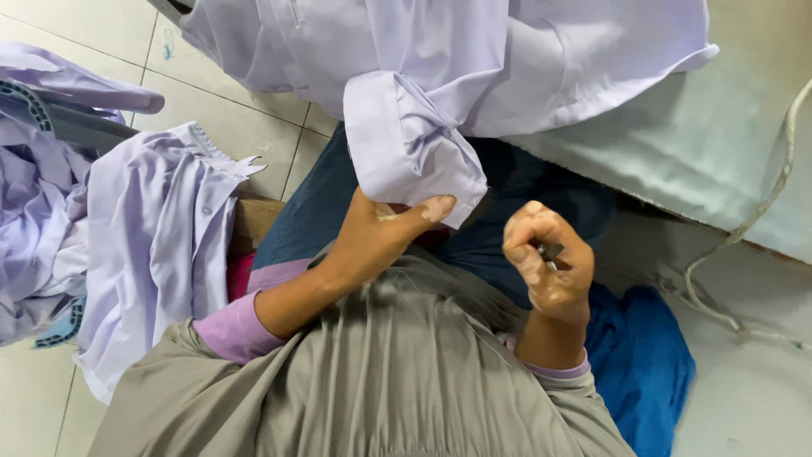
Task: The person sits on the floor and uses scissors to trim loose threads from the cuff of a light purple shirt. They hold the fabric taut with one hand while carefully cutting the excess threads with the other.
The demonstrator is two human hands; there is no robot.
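A pale lilac shirt (440, 51) hangs from the top of the head view, its buttoned cuff (406, 144) drooping toward my lap. My left hand (381, 233) pinches the lower edge of that cuff, thumb on the outside. My right hand (545, 262) is a little to the right of the cuff, apart from it, fingers curled around a small dark metal tool (550, 251) that only partly shows. Below both hands lie my grey-olive garment (381, 381) and dark blue trousers (321, 203).
More lilac shirts (152, 245) are heaped on the tiled floor (237, 127) at the left. A pale green padded table edge (710, 144) runs along the right, with a whitish cord (761, 211) hanging off it. Blue cloth (643, 364) lies at my right side.
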